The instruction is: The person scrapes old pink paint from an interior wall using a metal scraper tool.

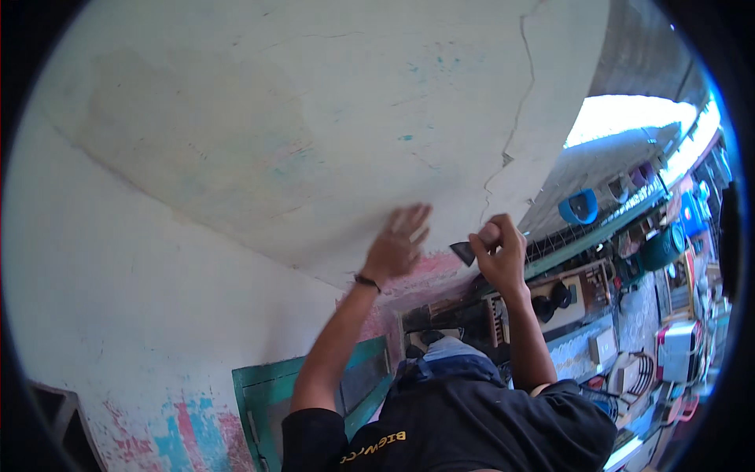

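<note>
A pale plaster wall (338, 118) with cracks and flecks of old paint fills the upper part of the head view. My left hand (397, 245), a dark band at its wrist, is raised in front of the wall with its fingers spread and nothing in them. I cannot tell whether it touches the surface. To its right, my right hand (502, 253) grips a putty knife, whose dark flat blade (462, 252) points left toward the wall. A long jagged crack (515, 126) runs down the wall above this hand. The knife's handle is mostly hidden by my fingers.
A green-framed window or door panel (314, 385) stands low on the left, beside peeling pink and blue paint (189, 429). At right are a railing (566, 252), a blue pot (579, 206), a dark green bucket (662, 248), chairs (633, 374) and a white-and-red box-shaped container (679, 352).
</note>
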The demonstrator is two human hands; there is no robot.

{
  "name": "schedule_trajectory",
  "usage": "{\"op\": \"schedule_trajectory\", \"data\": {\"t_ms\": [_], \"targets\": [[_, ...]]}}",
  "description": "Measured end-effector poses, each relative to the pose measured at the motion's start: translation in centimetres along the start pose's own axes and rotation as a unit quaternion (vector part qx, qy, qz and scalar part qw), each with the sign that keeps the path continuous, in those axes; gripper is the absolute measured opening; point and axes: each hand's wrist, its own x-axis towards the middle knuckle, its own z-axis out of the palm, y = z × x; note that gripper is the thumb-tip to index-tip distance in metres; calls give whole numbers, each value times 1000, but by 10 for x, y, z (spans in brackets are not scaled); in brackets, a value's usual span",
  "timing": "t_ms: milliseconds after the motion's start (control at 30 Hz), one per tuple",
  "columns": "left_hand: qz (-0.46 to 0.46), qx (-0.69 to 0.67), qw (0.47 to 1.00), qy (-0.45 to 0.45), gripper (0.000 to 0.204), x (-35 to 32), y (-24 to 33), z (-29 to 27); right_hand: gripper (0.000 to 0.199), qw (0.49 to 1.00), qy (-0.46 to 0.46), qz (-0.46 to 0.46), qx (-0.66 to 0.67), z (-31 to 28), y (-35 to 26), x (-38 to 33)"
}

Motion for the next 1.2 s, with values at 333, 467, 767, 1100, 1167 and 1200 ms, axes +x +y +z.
{"op": "schedule_trajectory", "data": {"t_ms": [333,467,767,1100,1167,1200], "targets": [[-218,-680,662,227,64,-9,76,76,27,808,-7,234,541,52,52,-30],[-263,-714,530,375,44,46,40,14,42,859,-60,187,472,92,62,-39],[-275,-751,452,396,37,58,29,-17,52,983,-84,-65,151,114,43,-35],[-273,-728,463,426,32,63,31,-40,55,985,-85,-2,150,112,11,-41],[-288,-712,472,433,31,61,32,-43,57,983,-102,18,155,111,-2,-44],[-291,-707,477,433,31,60,32,-42,55,982,-78,8,170,114,-4,-45]]}}
